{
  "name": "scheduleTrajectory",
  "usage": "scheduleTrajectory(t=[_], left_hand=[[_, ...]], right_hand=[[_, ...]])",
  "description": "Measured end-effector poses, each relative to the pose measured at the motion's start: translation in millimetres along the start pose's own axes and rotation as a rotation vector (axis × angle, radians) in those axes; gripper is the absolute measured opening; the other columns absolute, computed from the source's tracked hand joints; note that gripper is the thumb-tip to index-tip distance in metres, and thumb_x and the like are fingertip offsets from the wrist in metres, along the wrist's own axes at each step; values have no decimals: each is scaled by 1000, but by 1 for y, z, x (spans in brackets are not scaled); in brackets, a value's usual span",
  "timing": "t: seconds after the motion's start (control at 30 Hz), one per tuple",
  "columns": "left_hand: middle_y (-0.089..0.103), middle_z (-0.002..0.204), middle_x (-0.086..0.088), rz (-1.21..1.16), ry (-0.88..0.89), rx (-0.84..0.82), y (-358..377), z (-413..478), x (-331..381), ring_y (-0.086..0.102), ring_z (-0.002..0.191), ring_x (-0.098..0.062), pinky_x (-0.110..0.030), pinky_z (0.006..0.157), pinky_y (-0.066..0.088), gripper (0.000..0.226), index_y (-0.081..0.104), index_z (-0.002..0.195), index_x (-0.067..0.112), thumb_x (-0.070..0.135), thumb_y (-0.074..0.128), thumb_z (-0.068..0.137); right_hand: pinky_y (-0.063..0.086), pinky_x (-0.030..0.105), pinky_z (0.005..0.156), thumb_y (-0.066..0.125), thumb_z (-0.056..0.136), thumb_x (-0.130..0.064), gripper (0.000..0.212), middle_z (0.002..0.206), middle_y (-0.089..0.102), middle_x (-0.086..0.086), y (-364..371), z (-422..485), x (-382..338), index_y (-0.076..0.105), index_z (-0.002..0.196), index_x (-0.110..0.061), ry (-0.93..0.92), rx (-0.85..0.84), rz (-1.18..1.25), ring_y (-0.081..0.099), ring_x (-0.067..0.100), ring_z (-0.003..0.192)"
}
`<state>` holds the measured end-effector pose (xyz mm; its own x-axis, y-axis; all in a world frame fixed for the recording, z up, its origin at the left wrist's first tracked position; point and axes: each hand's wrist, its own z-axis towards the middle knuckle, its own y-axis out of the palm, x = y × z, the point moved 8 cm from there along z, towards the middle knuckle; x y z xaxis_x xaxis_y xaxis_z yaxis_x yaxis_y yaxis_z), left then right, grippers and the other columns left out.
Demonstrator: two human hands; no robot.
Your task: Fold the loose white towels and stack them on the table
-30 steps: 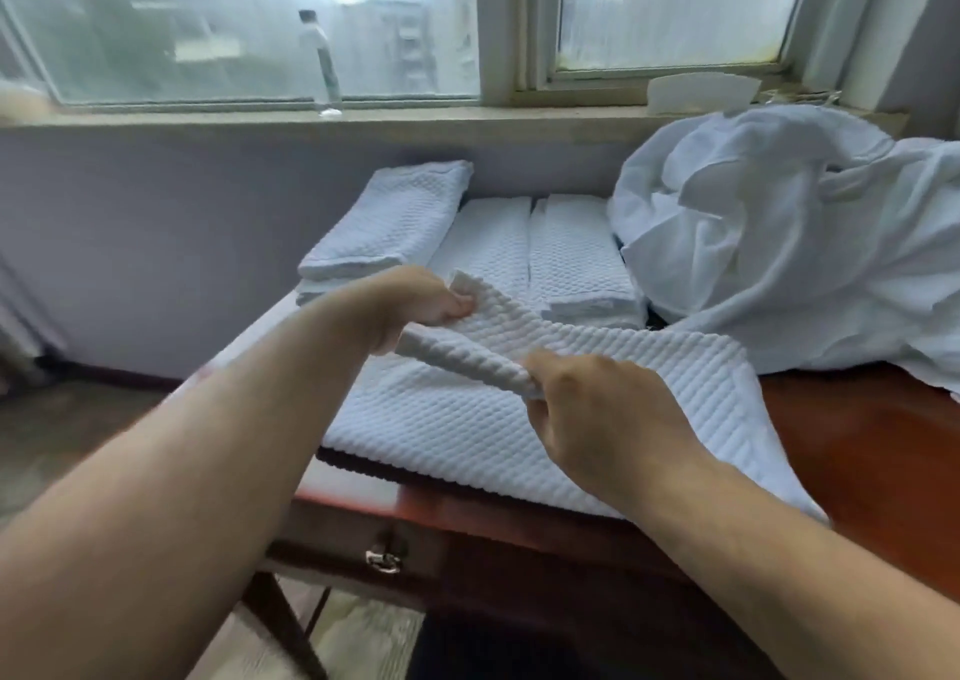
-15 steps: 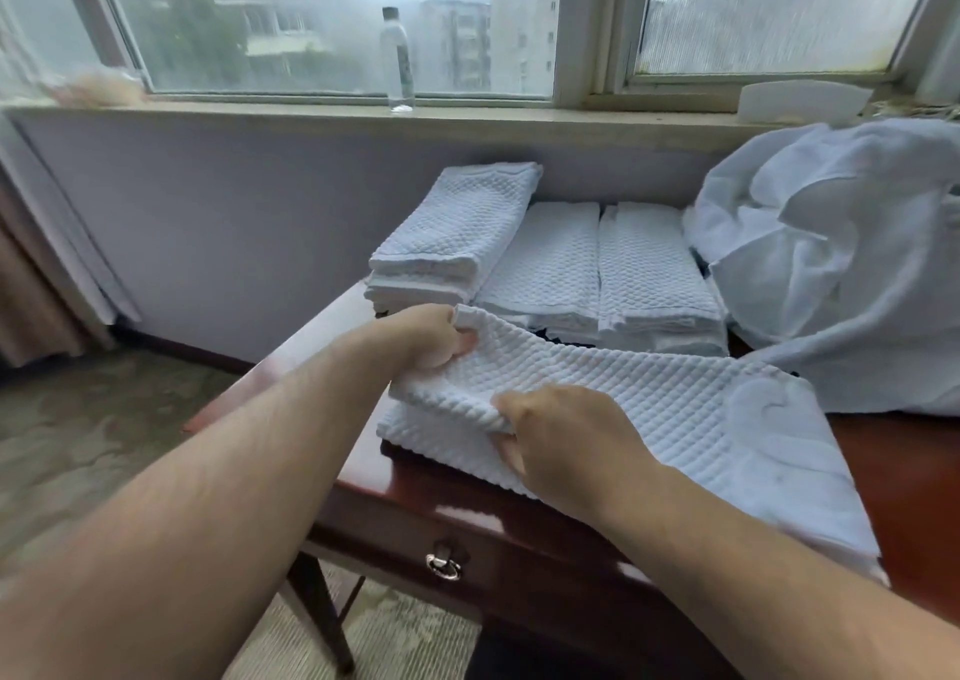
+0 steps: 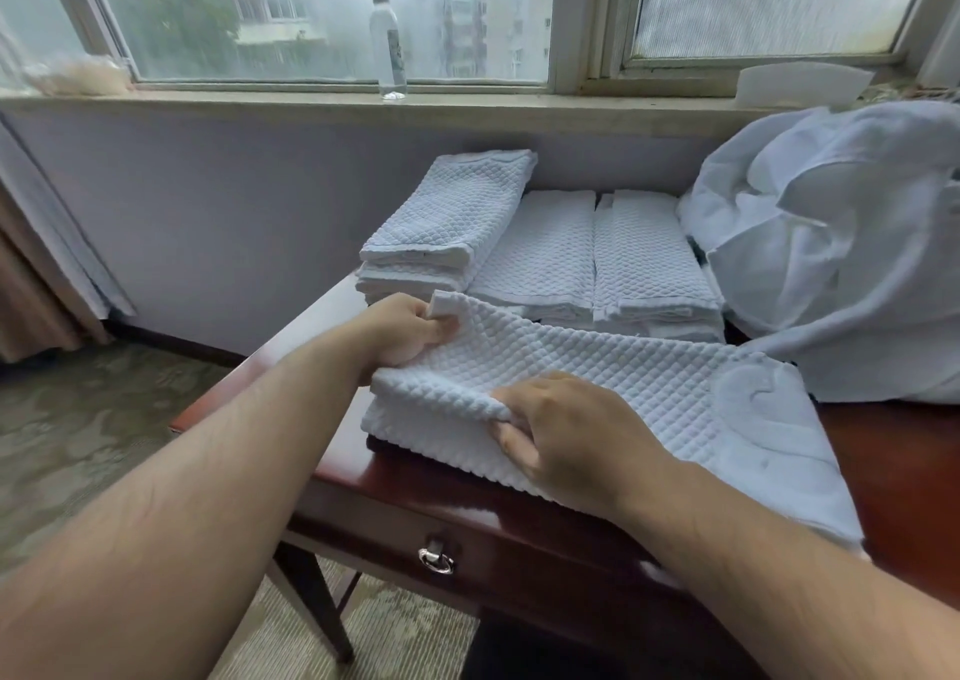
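Note:
A white waffle-weave towel (image 3: 623, 388) lies across the dark red wooden table (image 3: 914, 471), its left end doubled over. My left hand (image 3: 410, 331) grips the far corner of that folded end. My right hand (image 3: 566, 435) pinches the near corner of the same edge. Behind them, folded white towels sit in stacks: a taller stack (image 3: 447, 222) at the left and two lower stacks (image 3: 597, 258) beside it. A heap of loose white towels (image 3: 841, 248) is piled at the right.
The table's left edge and a drawer with a metal ring pull (image 3: 435, 560) are near me. On the windowsill stand a clear bottle (image 3: 388, 45) and a white box (image 3: 800, 84). Carpeted floor and a curtain (image 3: 31, 284) lie to the left.
Both hands have laid the lifted end of the towel down onto the table, flattening the fold. The view has swung left and lower.

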<state>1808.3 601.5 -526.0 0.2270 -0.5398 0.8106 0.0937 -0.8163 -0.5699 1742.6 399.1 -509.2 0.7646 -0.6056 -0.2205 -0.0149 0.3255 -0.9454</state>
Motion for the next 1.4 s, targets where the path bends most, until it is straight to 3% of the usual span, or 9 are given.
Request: scheduleTrajectory(t=[0.2,0.47,0.67,0.8,0.9,1.0,1.17,1.3,1.4], left_hand=[[64,82,-4,450,26,214,-3,2,-12,57,75,-21,-33,60,36,41,57,80,10,47,64,95],[60,103,4,550,70,293,-10,10,13,51,92,-20,-36,78,37,27,48,86,30,53,52,97],[51,135,-6,597,118,465,-3,-14,25,43,126,-28,-45,100,39,34,47,129,23,35,53,99],[45,151,4,576,465,154,55,-32,56,33,142,-17,-40,118,22,39,49,141,39,46,46,103],[12,168,9,746,421,-119,98,-27,39,5,155,-12,-34,121,-1,59,22,157,43,64,27,102],[-4,169,13,828,367,-134,104,-15,27,-6,155,-11,-39,124,-3,68,6,159,45,73,17,98],[-8,168,16,836,356,-138,106,-15,22,-9,154,-9,-40,125,-4,83,-1,157,49,85,2,82],[-9,168,14,851,342,-117,108,-22,20,-10,154,-10,-42,125,-5,76,-4,158,46,80,6,90],[-10,168,13,853,310,-88,110,-31,19,-11,154,-11,-43,125,-5,74,-5,158,45,77,7,92]], right_hand=[[40,36,109,54,94,-53,48,131,57,-8,18,-5,-3,57,130,-22,-94,-150,-42,43,15,126],[44,29,107,56,100,-34,29,126,63,-11,13,-1,6,68,124,-22,-110,-83,47,49,7,123],[46,29,100,50,101,-49,37,124,67,-13,2,-7,18,71,119,-25,-23,-123,129,56,5,115],[45,39,99,37,102,-48,43,119,69,-5,-26,-17,73,70,114,-22,229,-5,-35,58,17,116],[19,41,124,24,102,-61,70,165,27,2,-4,-40,108,31,157,-19,413,-240,-104,19,21,153],[0,35,125,9,96,-66,80,170,-5,-3,10,-51,111,5,163,-22,399,-254,-126,-8,14,156],[-11,43,125,-2,89,-70,84,169,-8,-11,5,-67,121,4,162,-30,467,-194,-131,-17,13,154],[-3,47,124,11,96,-66,72,170,-5,-10,-9,-90,135,11,161,-35,623,-48,-109,-12,19,156],[31,42,111,48,95,-53,64,161,30,2,-31,-117,154,35,153,-27,847,292,169,30,27,145]])
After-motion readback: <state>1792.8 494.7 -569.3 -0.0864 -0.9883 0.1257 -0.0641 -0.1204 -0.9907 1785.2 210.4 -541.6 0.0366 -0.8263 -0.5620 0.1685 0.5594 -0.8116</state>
